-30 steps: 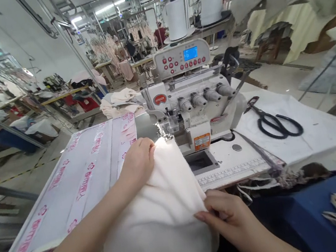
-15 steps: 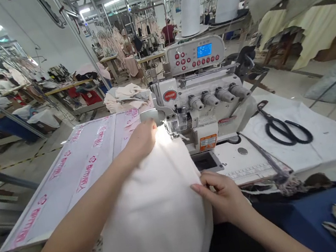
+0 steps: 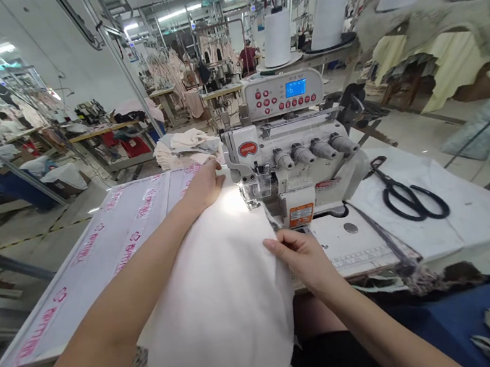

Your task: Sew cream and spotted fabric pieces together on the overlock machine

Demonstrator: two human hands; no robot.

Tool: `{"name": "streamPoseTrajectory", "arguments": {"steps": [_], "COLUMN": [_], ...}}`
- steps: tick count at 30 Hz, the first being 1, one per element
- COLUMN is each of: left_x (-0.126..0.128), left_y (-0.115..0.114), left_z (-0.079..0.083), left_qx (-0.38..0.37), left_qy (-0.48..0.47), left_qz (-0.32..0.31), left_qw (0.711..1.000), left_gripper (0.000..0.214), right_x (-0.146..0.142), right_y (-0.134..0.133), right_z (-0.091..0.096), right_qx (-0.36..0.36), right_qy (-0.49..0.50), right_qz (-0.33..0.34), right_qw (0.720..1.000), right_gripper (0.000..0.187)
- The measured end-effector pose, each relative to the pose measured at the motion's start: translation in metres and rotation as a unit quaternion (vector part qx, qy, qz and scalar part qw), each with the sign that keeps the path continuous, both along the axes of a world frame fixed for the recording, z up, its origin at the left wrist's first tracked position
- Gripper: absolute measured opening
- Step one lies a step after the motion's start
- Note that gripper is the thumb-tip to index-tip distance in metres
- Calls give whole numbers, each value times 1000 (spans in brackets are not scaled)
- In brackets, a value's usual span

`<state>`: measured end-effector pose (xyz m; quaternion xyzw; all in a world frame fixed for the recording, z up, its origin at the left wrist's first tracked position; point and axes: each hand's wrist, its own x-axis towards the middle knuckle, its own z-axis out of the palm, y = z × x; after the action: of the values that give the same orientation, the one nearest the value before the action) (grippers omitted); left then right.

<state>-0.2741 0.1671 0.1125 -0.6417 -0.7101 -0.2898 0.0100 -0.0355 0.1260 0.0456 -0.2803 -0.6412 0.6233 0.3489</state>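
A large piece of white fabric runs from my lap up to the overlock sewing machine. Its right edge lies at the lit presser foot. My left hand grips the far end of the fabric, just left of the machine head, with its fingertips partly hidden. Lower down, my right hand pinches the fabric's right edge between thumb and fingers, in front of the foot. The near part of the cloth hangs down over the table edge.
Black scissors rest on the table to the right. Behind my left hand is a bundle of cream cloth. Thread cones stand behind the machine. A blue bin with spotted scraps is at lower right.
My left hand has moved farther from me along with the fabric's far end. My right hand has come up and left, closer to the presser foot. The view has shifted slightly.
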Motion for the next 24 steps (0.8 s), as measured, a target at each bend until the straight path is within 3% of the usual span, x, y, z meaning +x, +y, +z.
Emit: {"name": "streamPoseTrajectory", "arguments": {"steps": [3,5,7,9,11,13,15,17,20,24], "left_x": [-6,-7,-6,-4,-3,-2,0,3,9,12], "left_y": [5,-4,-27,-63,-103,-137,-157,-164,-161,-154], "left_z": [0,-3,-10,-19,-27,-30,-26,-16,3,21], "left_qx": [29,44,29,-37,-169,-280,-347,-353,-267,-196], "left_qy": [-19,-61,-115,-198,-369,-473,-546,-597,-633,-627], "left_qz": [30,66,88,68,1,-35,-32,9,100,156], "left_qw": [999,995,989,977,914,834,762,720,720,738], "left_gripper": [32,45,54,56,59,60,63,67,75,73], "right_x": [-7,-8,-3,6,15,23,28,32,36,40], "right_y": [4,3,-2,-11,-20,-29,-36,-41,-46,-51], "right_z": [-1,-4,-7,-12,-17,-20,-19,-13,0,10], "right_qx": [-11,-12,11,59,103,127,142,153,124,-19], "right_qy": [22,26,13,-16,-50,-86,-109,-111,-83,-38], "right_qz": [-15,-21,-23,-15,-4,3,0,-2,12,69], "right_qw": [1000,999,1000,998,993,988,984,982,989,997], "right_gripper": [35,32,28,22,16,15,19,20,22,26]}}
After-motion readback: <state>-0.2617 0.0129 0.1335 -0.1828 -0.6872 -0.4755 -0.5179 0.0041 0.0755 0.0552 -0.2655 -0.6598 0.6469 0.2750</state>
